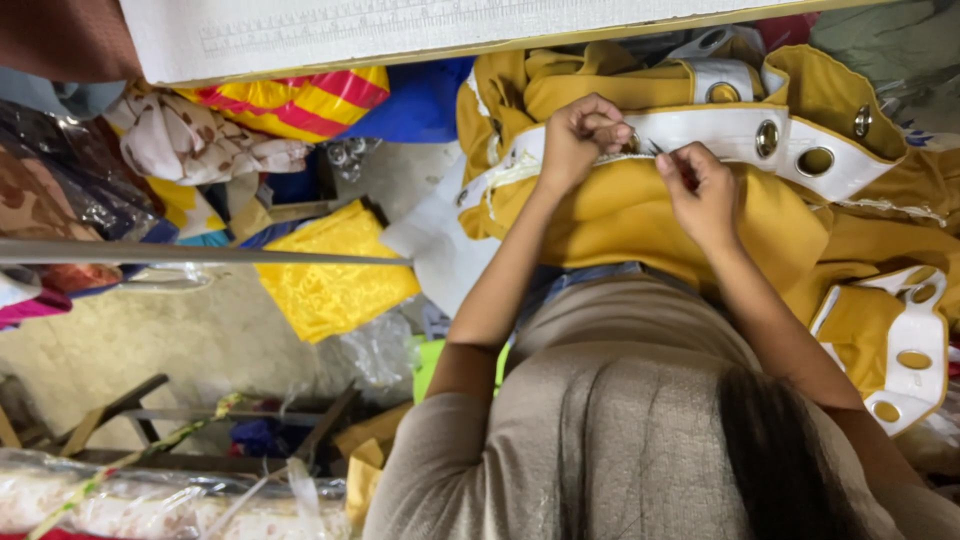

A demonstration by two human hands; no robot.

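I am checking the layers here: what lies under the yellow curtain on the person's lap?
Under the yellow curtain a strip of blue denim shows at its lower edge. The rest of the lap is covered, so nothing more can be seen there.

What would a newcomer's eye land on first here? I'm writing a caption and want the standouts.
The mustard-yellow curtain across the lap, upper right of centre, with its white eyelet band and metal rings. Both hands meet on that band: the left hand pinches the edge, the right hand holds a small tool I cannot make out. At upper left lies a red-and-yellow striped cloth among piled fabrics.
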